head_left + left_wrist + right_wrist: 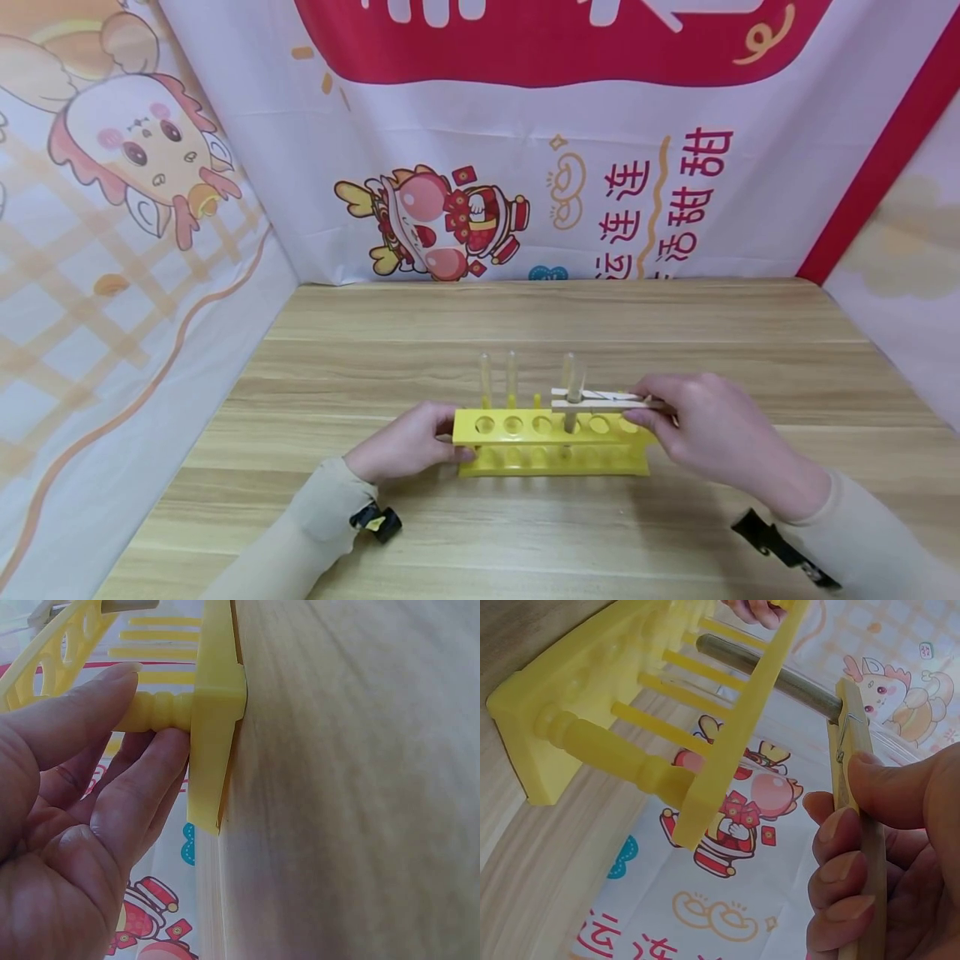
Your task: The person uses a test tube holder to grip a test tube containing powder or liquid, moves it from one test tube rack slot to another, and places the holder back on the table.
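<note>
A yellow test tube rack (510, 437) stands on the wooden table. My left hand (405, 442) grips the rack's left end post (161, 711), thumb and fingers around it. In my right hand (720, 433) is a wooden test tube clamp (600, 407), pinched between thumb and curled fingers. The clamp's jaws close round a glass test tube (780, 679) with dark grey contents. That tube passes down through a hole in the rack's upper plate, and its rounded lower end shows between plate and base in the right wrist view.
Two clear test tubes, one at the far left (485, 375) and one beside it (512, 375), stand bottom-up on the rack's rear pegs. Bare wooden tabletop (360, 333) surrounds the rack. A printed cloth (465, 108) hangs behind the table, with more printed cloth at both sides.
</note>
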A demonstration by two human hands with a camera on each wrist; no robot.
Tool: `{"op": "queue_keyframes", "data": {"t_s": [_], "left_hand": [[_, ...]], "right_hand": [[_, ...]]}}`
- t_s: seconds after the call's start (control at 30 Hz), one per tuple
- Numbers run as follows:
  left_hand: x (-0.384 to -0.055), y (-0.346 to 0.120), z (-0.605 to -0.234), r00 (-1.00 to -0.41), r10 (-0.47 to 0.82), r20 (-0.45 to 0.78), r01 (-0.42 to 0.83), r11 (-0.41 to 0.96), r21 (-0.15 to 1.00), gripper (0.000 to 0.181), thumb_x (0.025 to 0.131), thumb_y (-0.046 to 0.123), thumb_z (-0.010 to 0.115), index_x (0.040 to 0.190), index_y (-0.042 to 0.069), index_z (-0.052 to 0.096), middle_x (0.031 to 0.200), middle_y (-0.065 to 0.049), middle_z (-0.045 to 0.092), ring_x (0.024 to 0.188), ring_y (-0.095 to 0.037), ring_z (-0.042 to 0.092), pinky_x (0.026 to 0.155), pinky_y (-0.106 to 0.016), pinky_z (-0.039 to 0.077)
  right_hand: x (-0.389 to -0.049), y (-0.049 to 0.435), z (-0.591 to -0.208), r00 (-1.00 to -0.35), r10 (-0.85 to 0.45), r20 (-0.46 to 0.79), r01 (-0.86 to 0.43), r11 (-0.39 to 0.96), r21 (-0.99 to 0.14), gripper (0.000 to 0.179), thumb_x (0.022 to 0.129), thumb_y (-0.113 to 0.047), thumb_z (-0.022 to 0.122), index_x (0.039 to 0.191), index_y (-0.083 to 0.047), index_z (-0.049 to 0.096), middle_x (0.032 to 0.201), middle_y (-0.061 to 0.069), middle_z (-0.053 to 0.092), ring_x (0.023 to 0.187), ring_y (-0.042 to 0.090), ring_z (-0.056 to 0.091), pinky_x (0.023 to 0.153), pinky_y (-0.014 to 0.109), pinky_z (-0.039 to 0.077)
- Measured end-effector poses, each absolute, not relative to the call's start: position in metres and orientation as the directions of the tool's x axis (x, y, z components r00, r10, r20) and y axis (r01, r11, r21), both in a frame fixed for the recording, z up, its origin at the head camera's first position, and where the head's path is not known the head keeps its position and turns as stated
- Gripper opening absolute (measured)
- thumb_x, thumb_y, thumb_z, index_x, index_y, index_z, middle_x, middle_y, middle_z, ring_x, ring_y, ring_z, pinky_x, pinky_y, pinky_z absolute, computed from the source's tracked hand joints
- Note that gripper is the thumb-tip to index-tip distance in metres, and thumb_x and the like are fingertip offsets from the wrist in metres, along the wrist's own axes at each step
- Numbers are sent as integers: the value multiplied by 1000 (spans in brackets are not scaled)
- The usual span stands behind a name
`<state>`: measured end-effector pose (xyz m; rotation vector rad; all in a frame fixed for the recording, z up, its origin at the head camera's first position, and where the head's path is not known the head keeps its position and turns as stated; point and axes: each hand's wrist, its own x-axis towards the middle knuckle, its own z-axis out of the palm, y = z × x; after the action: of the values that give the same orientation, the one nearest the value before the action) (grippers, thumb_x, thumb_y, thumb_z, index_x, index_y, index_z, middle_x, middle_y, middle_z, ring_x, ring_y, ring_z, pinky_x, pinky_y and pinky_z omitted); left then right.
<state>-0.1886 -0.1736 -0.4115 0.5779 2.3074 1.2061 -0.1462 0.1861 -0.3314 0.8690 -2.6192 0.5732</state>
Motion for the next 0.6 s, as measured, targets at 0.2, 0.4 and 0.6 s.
{"op": "queue_keyframes", "data": {"t_s": [0.2,0.4,0.6], "left_hand": [[-189,-174,-412,-801,562,-209,145,519,842,32,87,18,77,118,20,69,114,8,69,104,-12,63,94,-40,48],[-187,-174,-410,-803,562,-200,147,511,847,31,87,17,77,117,17,69,114,5,70,103,-12,63,94,-41,48],[-187,-174,-410,-805,562,-191,158,513,843,31,87,18,77,116,17,69,114,5,70,103,-12,63,95,-42,47]], "right_hand": [[-145,187,-329,-749,-497,437,-635,728,-260,12,80,-15,83,82,-16,71,63,-19,53,49,-4,38,44,21,36],[-144,188,-326,-749,-498,438,-637,723,-268,13,80,-14,83,82,-16,70,63,-19,53,49,-4,39,43,21,36],[-143,187,-325,-741,-499,449,-642,722,-258,13,80,-14,83,82,-16,70,63,-19,53,49,-5,39,44,20,37]]}}
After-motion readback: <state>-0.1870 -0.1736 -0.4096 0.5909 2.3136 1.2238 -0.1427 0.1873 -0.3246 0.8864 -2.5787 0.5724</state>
